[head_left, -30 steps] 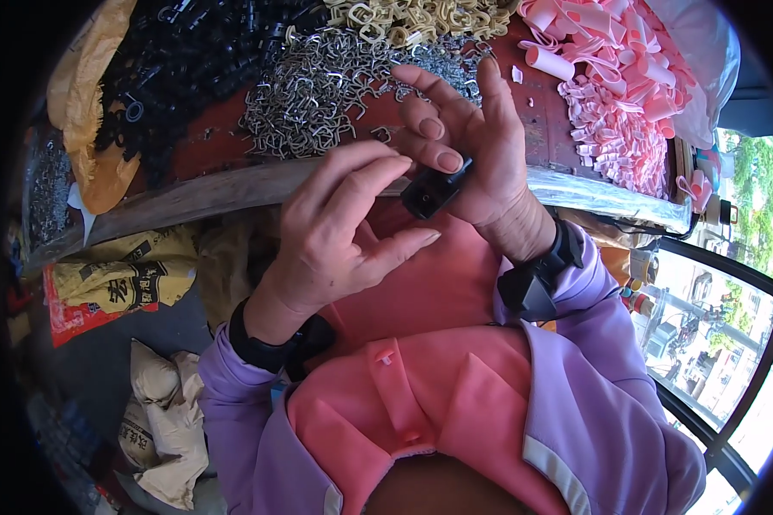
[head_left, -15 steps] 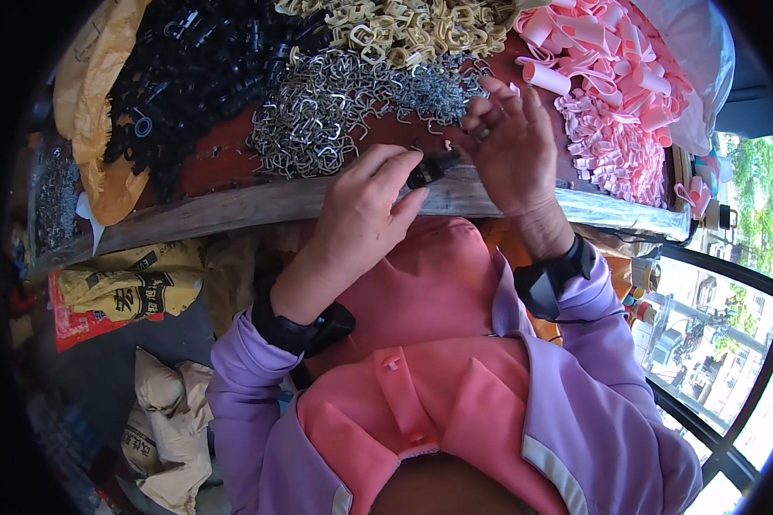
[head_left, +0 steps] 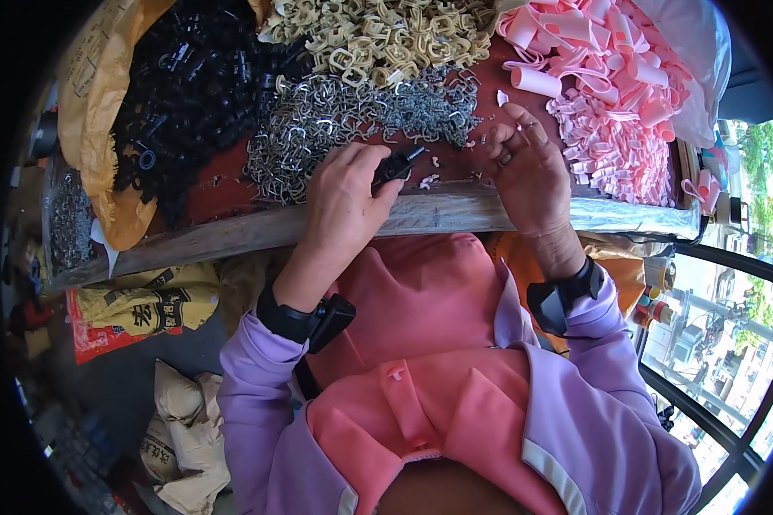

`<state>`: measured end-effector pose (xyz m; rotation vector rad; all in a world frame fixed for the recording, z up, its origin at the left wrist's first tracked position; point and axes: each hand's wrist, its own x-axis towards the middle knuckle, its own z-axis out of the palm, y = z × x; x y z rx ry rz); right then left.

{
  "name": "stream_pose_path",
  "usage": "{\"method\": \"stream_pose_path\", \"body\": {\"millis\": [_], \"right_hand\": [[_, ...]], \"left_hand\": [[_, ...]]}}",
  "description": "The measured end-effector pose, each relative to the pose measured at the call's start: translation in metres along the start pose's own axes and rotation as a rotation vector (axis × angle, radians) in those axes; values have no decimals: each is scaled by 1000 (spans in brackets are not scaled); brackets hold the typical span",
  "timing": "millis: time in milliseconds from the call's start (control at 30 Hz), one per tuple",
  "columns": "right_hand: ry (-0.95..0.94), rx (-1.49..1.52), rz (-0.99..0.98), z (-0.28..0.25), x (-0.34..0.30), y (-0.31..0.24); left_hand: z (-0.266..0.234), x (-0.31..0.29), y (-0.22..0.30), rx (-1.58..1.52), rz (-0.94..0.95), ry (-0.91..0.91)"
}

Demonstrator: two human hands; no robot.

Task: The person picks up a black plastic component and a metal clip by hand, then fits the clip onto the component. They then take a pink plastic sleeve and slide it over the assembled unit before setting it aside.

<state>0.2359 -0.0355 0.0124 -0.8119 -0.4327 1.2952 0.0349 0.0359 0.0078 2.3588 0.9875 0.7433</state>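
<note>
Taking the heap of grey wire clips (head_left: 352,120) as the landmark: left of it lies a pile of black plastic parts (head_left: 189,77). Just below it, the left hand (head_left: 343,202) pinches a small black part (head_left: 395,165) between thumb and fingers. At its right end the right hand (head_left: 528,176) hovers, fingers curled loosely, holding nothing I can make out. Further right lie pink tubes (head_left: 610,94).

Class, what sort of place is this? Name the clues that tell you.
Probably a small assembly workbench: a worn table heaped with sorted black parts, metal clips and pink pieces, sacks below.
</note>
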Motion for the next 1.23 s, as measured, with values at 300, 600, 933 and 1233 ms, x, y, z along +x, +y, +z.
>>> {"method": "stream_pose_path", "body": {"millis": [300, 600, 933, 1233], "right_hand": [[-26, -2, 21, -2, -2, 3], [-172, 79, -23, 0, 2, 9], [-90, 58, 12, 2, -3, 14], [-166, -24, 30, -7, 3, 13]], "left_hand": [[-26, 0, -3, -102, -141, 33], [-93, 19, -85, 644, -96, 287], [-106, 13, -106, 446, -277, 261], [-122, 12, -112, -483, -711, 321]]}}
